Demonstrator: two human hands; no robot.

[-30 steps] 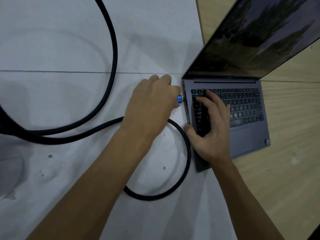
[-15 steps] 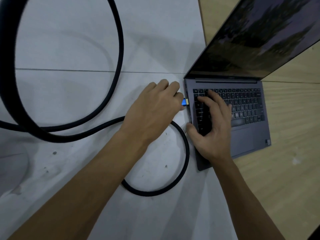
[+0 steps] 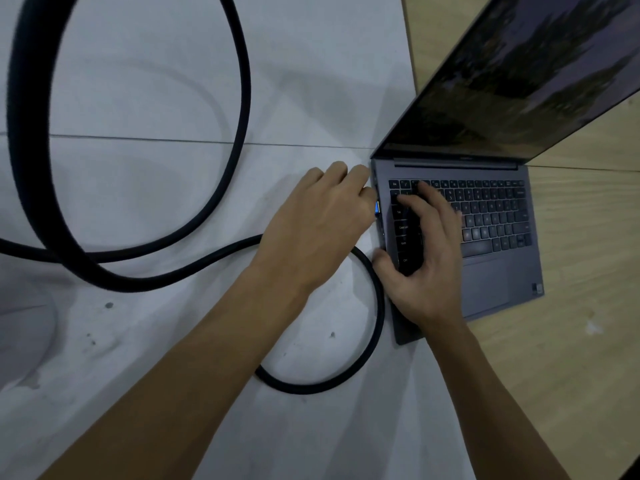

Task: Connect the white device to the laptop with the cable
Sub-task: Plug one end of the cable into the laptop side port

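A thick black braided cable (image 3: pixel 378 306) loops across the white surface and ends in a blue plug (image 3: pixel 377 206). My left hand (image 3: pixel 318 230) is closed around that plug and holds it against the left side edge of the open grey laptop (image 3: pixel 498 282). Only a sliver of blue shows between my fingers and the laptop; the plug's tip is hidden. My right hand (image 3: pixel 426 265) lies on the left part of the keyboard, fingers spread, thumb against the laptop's left edge. A pale rounded shape (image 3: pixel 24 327) at the left border may be the white device; I cannot tell.
The laptop sits across the seam between a white sheet (image 3: pixel 138 375) and a wooden tabletop (image 3: pixel 571 375). Its tilted screen (image 3: pixel 519 81) rises at the upper right. A large loop of the cable (image 3: pixel 244 98) arcs over the upper left.
My left hand has moved the blue plug rightward up to the laptop's side, and its gold tip no longer shows. The big cable loop has swung further into view at the upper left.
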